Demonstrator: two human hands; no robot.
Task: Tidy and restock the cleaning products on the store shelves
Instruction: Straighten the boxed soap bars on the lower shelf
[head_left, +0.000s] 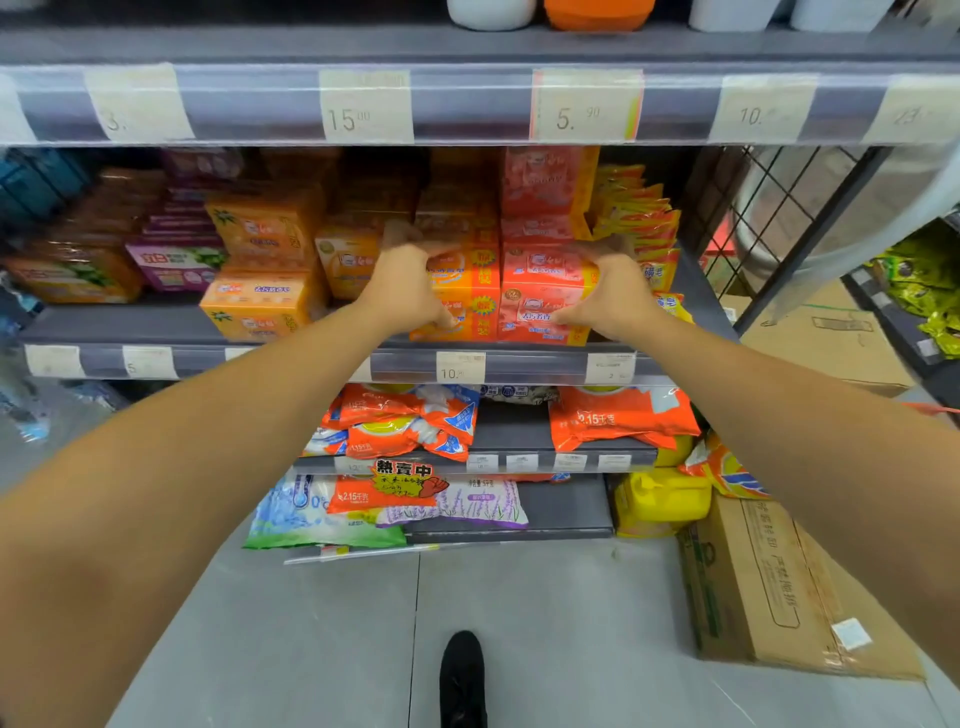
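- Landmark: 10. price tag (460, 366) on the shelf rail.
- orange soap packs (467, 291) sit straight above the tag. red soap packs (540, 296) are above and just right of it. The two stacks touch side by side at the shelf front.
- left hand (405, 286), above-left of the tag: fingers curled over the orange stack's top, thumb on its front, gripping.
- right hand (615, 296), above-right of the tag: fingers hooked over the red stack's top right, thumb on the front, gripping.
- Step is probably squaring both stacks together. Squeeze evenly from both sides, bring fronts flush with the rail, labels forward, don't tip the upper packs.
- yellow sachets (639, 218), up-right of the tag, crowd the red stack; avoid knocking them.
- cardboard box (779, 587), down-right of the tag on the floor, is likely restock.
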